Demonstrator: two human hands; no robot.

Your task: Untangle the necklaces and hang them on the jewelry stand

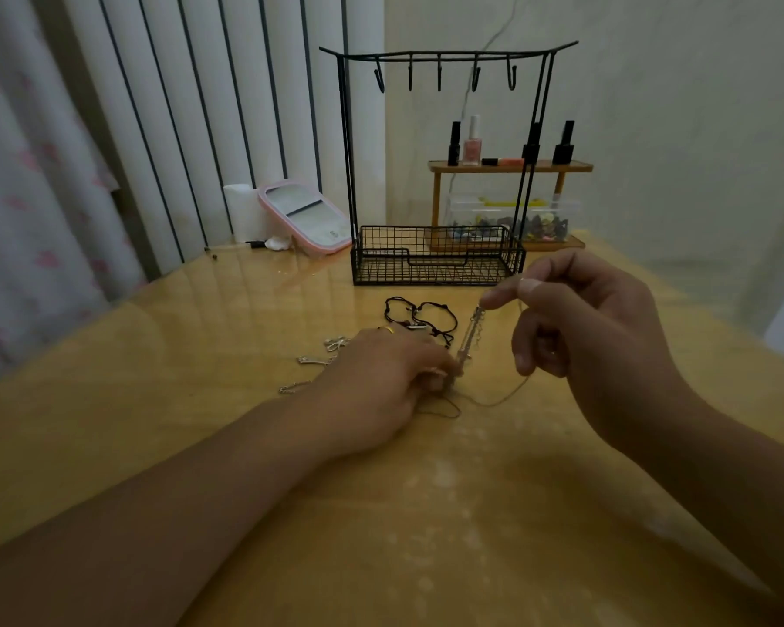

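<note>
A black wire jewelry stand (440,61) with several bare hooks and a mesh basket base stands at the table's back middle. My right hand (580,323) is raised above the table and pinches the top of a thin silver chain necklace (469,337), which hangs down slanting to the left. My left hand (381,377) rests on the table and pinches the lower end of that chain. A black cord necklace (419,316) lies in loops just behind my left hand. More silver chain pieces (318,359) lie to its left, partly hidden by the hand.
The wooden table (471,513) has a glossy top. A pink-rimmed mirror (306,214) and a white roll lean at the back left. A small wooden shelf (508,167) with nail polish bottles and a clear box of beads (512,219) stands behind the jewelry stand.
</note>
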